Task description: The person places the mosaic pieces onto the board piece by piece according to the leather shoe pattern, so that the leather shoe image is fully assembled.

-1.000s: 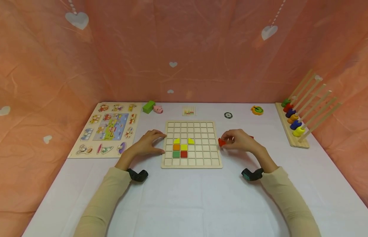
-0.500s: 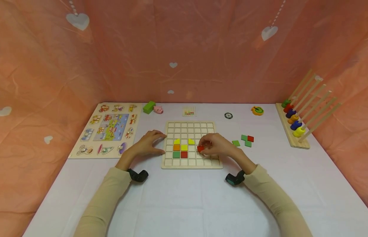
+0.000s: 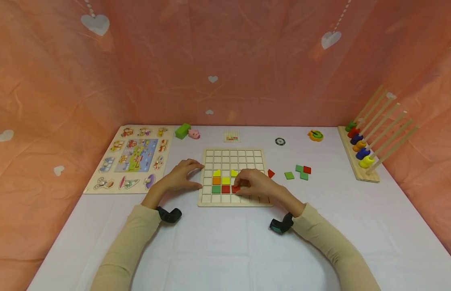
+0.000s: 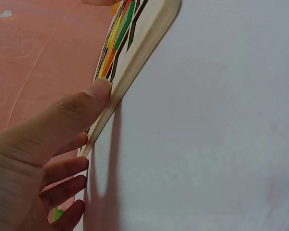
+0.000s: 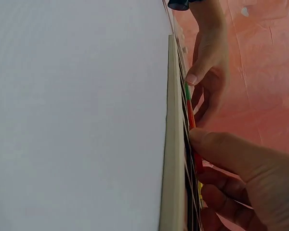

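A wooden grid board (image 3: 250, 200) lies flat on the table. My right hand (image 3: 256, 182) is over its middle, pinching a red tile (image 3: 235, 189) between thumb and fingers at a cell right of a set red square (image 3: 225, 189). Left of that square sits a green square (image 3: 216, 189); above are orange (image 3: 216, 181) and yellow (image 3: 225, 181) squares and two cut-cornered yellow tiles, one at the upper left (image 3: 216, 173). My left hand (image 3: 181, 176) rests at the board's left edge, thumb and fingers spread; in the left wrist view its thumb (image 4: 94, 94) touches the rim.
Right of the board lie a red triangle (image 3: 271, 173), green tiles (image 3: 289, 176) and another red tile (image 3: 307, 170). A pattern card (image 3: 231, 136) is behind it. A picture puzzle (image 3: 163, 161) lies left; a pegged stand (image 3: 356, 153) stands right. A green block (image 3: 183, 131) and pig (image 3: 194, 134) are at the back.
My right hand has moved left from beside the board onto its middle, carrying the red tile down to the cell beside the red square. The left hand has stayed at the board's edge.
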{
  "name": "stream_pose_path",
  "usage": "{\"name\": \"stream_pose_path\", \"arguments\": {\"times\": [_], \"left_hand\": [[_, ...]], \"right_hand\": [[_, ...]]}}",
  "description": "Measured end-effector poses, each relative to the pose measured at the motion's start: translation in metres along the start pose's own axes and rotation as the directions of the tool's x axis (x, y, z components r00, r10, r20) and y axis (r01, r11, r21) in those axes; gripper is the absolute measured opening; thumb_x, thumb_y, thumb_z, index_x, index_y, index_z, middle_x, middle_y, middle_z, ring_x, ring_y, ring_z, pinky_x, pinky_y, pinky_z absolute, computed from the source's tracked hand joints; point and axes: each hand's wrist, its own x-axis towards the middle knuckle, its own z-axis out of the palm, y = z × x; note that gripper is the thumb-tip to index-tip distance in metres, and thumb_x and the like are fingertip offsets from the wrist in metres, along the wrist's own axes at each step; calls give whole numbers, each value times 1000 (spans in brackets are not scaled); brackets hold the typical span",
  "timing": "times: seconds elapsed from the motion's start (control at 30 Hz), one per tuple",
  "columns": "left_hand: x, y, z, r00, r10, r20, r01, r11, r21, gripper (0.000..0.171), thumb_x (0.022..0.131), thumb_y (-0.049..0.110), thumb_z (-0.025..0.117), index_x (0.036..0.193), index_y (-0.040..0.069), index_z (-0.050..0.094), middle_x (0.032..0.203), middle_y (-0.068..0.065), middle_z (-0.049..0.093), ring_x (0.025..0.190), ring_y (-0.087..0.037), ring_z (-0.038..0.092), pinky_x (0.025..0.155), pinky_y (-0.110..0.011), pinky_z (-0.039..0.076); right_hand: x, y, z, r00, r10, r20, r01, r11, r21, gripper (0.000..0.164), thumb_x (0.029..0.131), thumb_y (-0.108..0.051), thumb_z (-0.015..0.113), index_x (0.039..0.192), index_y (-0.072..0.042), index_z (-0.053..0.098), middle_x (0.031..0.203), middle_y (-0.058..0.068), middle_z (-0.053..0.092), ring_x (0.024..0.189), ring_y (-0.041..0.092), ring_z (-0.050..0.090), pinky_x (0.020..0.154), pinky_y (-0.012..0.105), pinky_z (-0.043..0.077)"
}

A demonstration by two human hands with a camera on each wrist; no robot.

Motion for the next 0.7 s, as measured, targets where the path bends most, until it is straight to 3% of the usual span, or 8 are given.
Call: {"name": "stream_pose_path", "arguments": {"times": [0.5,0.7], "left_hand": [[0,0,-1,1000,-2,5,2,1000,0,69,75,33,77,133,7,51,135,-18,42,125,-34,34,106,-52,26],[0,0,-1,1000,-13,6,13,1000,-14,69,75,33,77,133,8,50,137,-16,42,126,-33,34,107,-52,25]], "right_hand": [[2,5,1,994,-107,-8,107,994,21,13,80,-21,74,90,-12,71,88,-5,63,82,8,55,76,23,47],[1,5,-7,998,-62,-21,63,996,58,14,80,-20,75,91,-12,71,89,-5,61,81,8,54,73,22,48]]}}
